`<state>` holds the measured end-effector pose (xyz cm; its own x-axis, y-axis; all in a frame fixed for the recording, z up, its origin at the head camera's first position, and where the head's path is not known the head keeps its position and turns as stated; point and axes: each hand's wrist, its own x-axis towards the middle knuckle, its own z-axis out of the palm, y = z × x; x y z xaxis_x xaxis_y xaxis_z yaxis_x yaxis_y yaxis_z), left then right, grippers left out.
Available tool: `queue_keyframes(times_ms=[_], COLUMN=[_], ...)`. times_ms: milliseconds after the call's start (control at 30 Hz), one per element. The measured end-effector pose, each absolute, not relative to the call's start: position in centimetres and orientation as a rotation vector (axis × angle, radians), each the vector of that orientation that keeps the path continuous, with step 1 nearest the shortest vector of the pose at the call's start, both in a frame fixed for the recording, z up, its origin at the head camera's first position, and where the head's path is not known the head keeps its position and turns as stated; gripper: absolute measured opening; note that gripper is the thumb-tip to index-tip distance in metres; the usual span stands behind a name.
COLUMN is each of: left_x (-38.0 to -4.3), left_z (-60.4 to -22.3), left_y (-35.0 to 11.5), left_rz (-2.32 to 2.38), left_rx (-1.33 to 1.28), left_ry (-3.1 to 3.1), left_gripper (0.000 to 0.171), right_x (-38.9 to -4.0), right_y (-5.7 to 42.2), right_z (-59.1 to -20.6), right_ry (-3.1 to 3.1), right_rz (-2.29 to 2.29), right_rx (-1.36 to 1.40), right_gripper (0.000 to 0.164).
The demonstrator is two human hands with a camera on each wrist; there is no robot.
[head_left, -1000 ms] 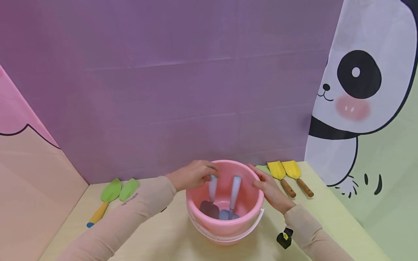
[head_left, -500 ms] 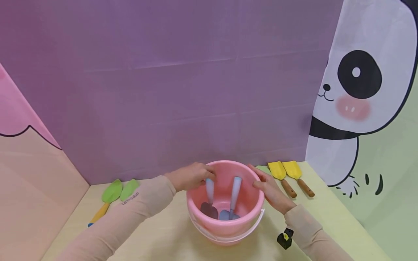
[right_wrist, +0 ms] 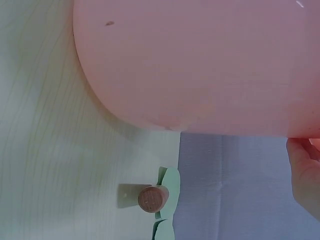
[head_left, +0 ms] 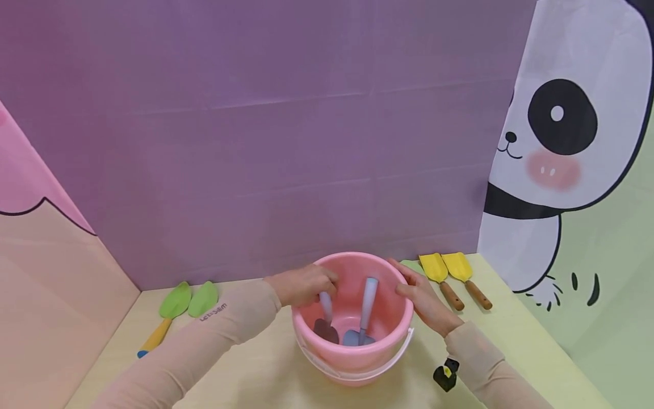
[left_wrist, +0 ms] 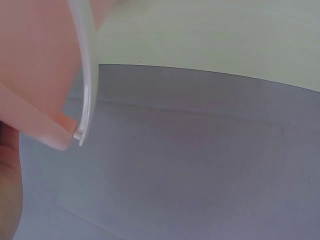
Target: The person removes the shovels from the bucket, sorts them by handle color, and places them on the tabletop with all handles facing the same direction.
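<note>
A pink bucket [head_left: 352, 357] stands on the table with two small shovels inside. My left hand [head_left: 305, 286] reaches over its left rim and holds the pale handle of the left shovel [head_left: 326, 330], whose dark blade points down. The second shovel [head_left: 368, 301], with a pale handle and grey-blue blade, leans inside to the right, untouched. My right hand [head_left: 428, 300] grips the bucket's right rim, thumb at the inner side. In the left wrist view the bucket's white carrying handle [left_wrist: 89, 75] shows, and my left fingers are mostly hidden.
At the left lie a green trowel [head_left: 175, 301] with a yellow handle and another green blade [head_left: 203, 299], partly covered by my sleeve. Two yellow shovels [head_left: 434, 267] with wooden handles lie at the right, near a pale green piece [head_left: 413, 265]. A purple backdrop [head_left: 306, 142] rises behind the table.
My left hand has sunk a little lower over the rim, and the left shovel's handle has shifted left and down with it. My right hand and the bucket stay in place.
</note>
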<state>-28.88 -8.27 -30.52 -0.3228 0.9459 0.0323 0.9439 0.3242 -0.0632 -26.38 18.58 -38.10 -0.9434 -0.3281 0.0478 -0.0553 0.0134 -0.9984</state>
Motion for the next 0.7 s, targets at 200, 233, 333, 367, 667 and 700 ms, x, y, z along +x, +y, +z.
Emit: queue_keyframes(times_ms=[200, 233, 333, 367, 667, 700], left_x=[-28.5, -28.5, -28.3, -28.4, -28.0, -27.9], left_z=[-30.4, -30.3, -29.9, -29.7, -27.8, -27.8], left_y=[-8.6, -8.8, -9.4, -9.6, -11.2, -11.4], left_rz=[0.039, 0.03, -0.011, -0.033, -0.258, -0.269], left_rx=[-1.726, -1.71, -1.66, -1.644, -1.526, -1.506], left_ry=[-2.58, -2.592, -2.613, -2.615, -2.569, -2.57], left_gripper=[0.029, 0.03, 0.03, 0.029, 0.03, 0.03], right_x=[-26.4, -26.4, -26.4, -26.4, -26.3, -26.3], right_y=[18.6, 18.6, 18.6, 18.6, 18.8, 18.8], right_z=[-38.2, -38.2, -38.2, -38.2, -38.5, -38.5], right_ry=[2.101, 2.102, 2.093, 2.095, 2.096, 2.093], right_rz=[-2.024, -2.022, -2.018, -2.016, -2.016, -2.017], right_rx=[-0.401, -0.402, -0.406, -0.406, -0.445, -0.446], right_gripper=[0.066, 0.066, 0.066, 0.066, 0.066, 0.065])
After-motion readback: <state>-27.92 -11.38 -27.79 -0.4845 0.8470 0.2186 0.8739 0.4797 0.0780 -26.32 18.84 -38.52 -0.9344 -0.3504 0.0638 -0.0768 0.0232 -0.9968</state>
